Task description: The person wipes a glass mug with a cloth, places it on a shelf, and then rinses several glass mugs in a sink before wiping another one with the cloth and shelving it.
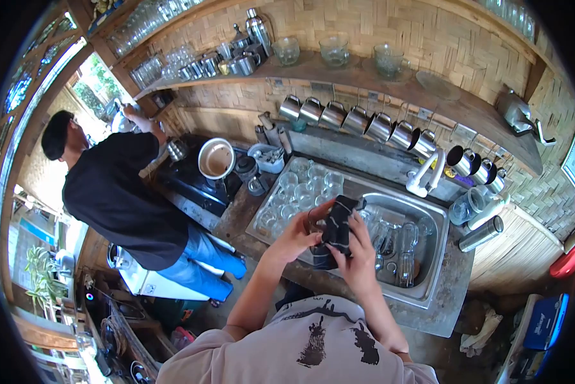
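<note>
My left hand (296,237) is closed around a clear glass mug (317,226), which is largely covered by fingers and cloth. Pressed against that glass is a dark checked cloth (340,224), gripped by my right hand (360,251). Both hands are together in front of my chest, above the front edge of the sink. To their left, several clear glass mugs (303,187) crowd the metal drainboard (262,228). On their right lies the metal sink basin (438,256), with glasses and utensils (406,246) inside it.
A white faucet (422,182) rises behind the basin. Several metal mugs (356,120) hang below a wooden shelf (364,75). At left, a person in a black shirt (118,192) stands by a stove (194,185) with a white pot (216,159). A metal tumbler (482,233) lies right of the sink.
</note>
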Demonstrator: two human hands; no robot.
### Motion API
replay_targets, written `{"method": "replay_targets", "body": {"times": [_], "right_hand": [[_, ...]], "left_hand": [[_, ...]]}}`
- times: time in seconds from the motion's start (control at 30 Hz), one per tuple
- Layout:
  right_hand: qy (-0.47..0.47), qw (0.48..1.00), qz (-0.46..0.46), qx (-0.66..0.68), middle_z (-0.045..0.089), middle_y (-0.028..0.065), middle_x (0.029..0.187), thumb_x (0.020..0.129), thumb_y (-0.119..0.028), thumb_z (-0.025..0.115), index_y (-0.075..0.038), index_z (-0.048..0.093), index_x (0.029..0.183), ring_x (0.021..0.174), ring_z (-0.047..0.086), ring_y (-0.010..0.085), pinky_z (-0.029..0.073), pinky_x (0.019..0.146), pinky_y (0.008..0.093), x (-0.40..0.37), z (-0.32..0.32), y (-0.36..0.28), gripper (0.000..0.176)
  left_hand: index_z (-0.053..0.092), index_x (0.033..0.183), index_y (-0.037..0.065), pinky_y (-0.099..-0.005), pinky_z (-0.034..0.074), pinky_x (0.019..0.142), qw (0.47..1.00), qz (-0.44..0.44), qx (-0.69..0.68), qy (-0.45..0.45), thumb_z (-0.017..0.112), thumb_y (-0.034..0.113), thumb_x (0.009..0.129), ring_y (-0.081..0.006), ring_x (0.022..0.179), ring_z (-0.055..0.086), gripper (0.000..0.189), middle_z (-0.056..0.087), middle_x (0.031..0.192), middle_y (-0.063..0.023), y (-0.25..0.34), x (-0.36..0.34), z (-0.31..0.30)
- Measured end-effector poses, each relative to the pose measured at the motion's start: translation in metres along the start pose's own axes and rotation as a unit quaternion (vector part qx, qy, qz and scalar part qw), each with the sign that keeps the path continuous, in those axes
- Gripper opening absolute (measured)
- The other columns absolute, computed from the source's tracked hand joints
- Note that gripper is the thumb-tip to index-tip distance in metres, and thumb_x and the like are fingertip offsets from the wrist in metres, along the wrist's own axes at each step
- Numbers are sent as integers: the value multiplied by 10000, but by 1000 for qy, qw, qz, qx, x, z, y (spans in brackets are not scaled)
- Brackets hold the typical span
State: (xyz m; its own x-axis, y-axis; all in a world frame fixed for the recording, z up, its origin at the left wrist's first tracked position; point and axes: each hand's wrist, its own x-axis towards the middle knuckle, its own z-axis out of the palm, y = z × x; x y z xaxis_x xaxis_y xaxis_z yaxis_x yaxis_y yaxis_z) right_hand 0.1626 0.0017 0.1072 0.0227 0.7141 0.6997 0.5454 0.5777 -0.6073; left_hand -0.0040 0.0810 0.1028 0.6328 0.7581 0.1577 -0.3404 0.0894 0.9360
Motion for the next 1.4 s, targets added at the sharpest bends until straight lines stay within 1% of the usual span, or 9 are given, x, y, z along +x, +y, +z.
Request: {"method": "replay_targets", "body": {"times": [0.2,0.33,0.47,0.77,1.03,1.2,1.3,1.33,1.4], "right_hand": [[-48,994,60,83,635,206,1065,743,-59,810,66,620,1021,1037,607,382,500,869,424,-10,-15,15,359],[33,986,120,112,620,226,1071,743,-8,782,74,600,1035,976,627,373,498,843,387,-34,-7,27,354],[85,984,127,93,613,233,1066,758,-4,761,67,587,1053,939,627,382,498,825,381,-46,2,26,350],[102,894,315,302,661,16,949,960,-103,653,40,597,1120,879,553,59,467,778,227,-43,4,12,221],[-11,996,-87,37,609,253,1013,794,-113,806,83,523,1155,908,632,358,499,822,369,-47,2,29,499],[82,930,287,216,661,65,950,944,-111,656,29,590,1106,891,575,84,485,757,268,-55,12,6,224],[91,867,376,314,655,4,919,987,-98,592,36,598,1104,868,564,63,483,768,250,-51,9,15,178],[82,883,362,289,652,16,921,976,-95,610,36,597,1096,861,562,66,482,762,252,-50,7,13,178],[60,910,333,239,646,40,925,954,-89,647,36,595,1079,848,560,72,481,750,256,-47,1,4,184]], "left_hand": [[329,1525,19,-289,424,1030,994,-57,84,-50,874,367,718,-153,1185,562,1034,588,1301,-82,10,-1,-5],[379,1470,71,-294,532,661,993,-113,-31,-4,711,228,909,-148,934,641,671,619,1190,-87,3,-12,1],[415,1406,59,-260,405,491,972,-150,-105,150,638,265,974,-120,696,584,528,624,1166,-84,-16,-17,29],[527,1289,-16,-207,446,723,904,103,389,144,719,40,850,-54,813,562,482,577,1208,-93,-14,-17,39],[578,1187,47,-178,281,423,952,-157,-98,246,559,232,1013,4,535,480,255,643,847,9,-6,-25,45],[577,1183,20,-285,500,856,945,119,216,213,757,152,879,-151,987,635,377,646,1134,-101,-35,-21,40],[569,1190,4,-318,489,918,927,129,302,181,774,116,853,-192,1067,630,409,644,1169,-130,-40,-21,36],[584,1163,23,-264,519,719,908,198,317,192,718,228,920,-154,866,668,345,672,1079,-94,-45,-13,38],[589,1152,45,-228,440,544,966,-14,67,249,650,324,962,-103,682,622,342,681,967,-55,-35,-22,47]]}}
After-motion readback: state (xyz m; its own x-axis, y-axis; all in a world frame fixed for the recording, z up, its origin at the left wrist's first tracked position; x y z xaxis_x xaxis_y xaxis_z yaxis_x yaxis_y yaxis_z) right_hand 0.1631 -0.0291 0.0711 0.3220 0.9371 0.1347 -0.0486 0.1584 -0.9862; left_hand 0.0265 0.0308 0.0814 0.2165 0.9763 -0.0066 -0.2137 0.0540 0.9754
